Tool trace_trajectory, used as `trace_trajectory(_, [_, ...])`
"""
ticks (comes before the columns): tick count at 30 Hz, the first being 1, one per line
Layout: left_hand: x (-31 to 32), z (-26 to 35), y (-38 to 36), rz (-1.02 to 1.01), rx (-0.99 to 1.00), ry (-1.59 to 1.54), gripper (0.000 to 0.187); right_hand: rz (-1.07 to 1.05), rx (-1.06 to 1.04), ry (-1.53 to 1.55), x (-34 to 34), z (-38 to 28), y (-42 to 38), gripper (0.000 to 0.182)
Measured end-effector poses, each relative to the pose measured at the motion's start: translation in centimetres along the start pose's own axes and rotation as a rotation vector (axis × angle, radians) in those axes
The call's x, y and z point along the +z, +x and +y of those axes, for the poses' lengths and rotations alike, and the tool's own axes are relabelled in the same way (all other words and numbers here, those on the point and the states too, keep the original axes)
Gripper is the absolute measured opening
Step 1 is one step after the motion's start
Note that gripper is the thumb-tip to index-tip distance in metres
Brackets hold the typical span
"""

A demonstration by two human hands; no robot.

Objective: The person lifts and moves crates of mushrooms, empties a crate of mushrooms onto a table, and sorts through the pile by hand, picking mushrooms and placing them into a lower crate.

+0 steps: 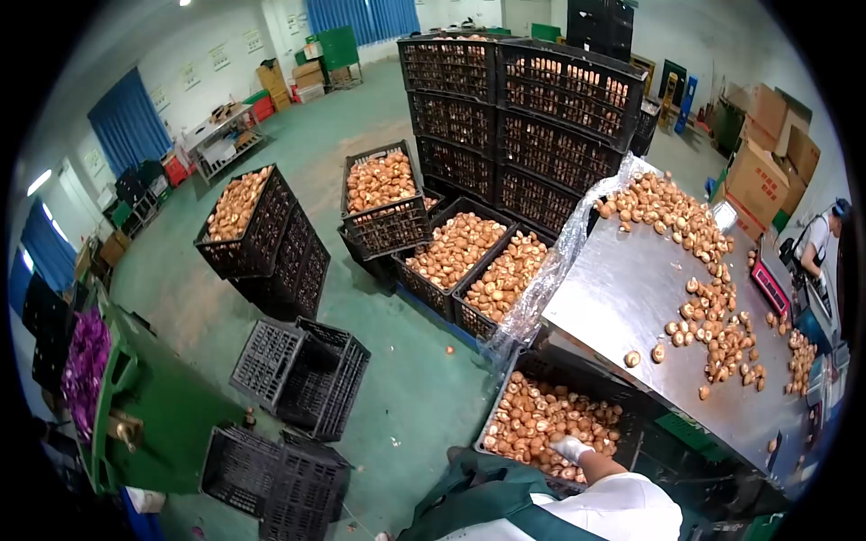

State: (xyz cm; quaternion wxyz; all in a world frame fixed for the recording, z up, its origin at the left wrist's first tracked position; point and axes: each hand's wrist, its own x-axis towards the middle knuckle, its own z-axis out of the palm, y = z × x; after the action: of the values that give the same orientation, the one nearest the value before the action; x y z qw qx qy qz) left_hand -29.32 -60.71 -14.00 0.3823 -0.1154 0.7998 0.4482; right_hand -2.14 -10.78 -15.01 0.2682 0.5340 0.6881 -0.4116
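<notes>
My right hand (572, 449), in a white glove, reaches down to the brown shiitake mushrooms (537, 415) in a black plastic crate (494, 424). It touches the pile near the crate's near side. Its fingers are small and partly lost among the caps, so their grip does not show clearly. My left hand is out of view. Just right of the crate stands a metal table (595, 298) with loose mushrooms (667, 212) scattered over it. Clear plastic film (541, 293) hangs along the table's left edge.
Stacked crates of mushrooms (523, 117) rise ahead, with more full crates (456, 248) below them. Another full stack (262, 239) stands left. Empty crates (302, 374) and a green bin (171, 406) are at lower left. A red scale (769, 279) and another person (816, 239) are at right.
</notes>
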Motion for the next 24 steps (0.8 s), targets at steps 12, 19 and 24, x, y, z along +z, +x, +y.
trace_trajectory(12, [-2.3, 16.7, 12.7, -0.012, -0.073, 0.114, 0.033, 0.143, -0.705, 0.48, -4.6, -33.4, 9.2, 0.034])
trace_trajectory(19, [-6.2, 26.8, 25.2, -0.042, -0.1, 0.146, 0.03, -0.104, -0.205, 0.149, 0.4, -29.5, 11.7, 0.049])
trace_trajectory(24, [-8.2, 38.1, 36.7, -0.044, 0.039, 0.149, 0.028, -0.14, 0.125, 0.269, 0.7, -30.9, 13.3, 0.052])
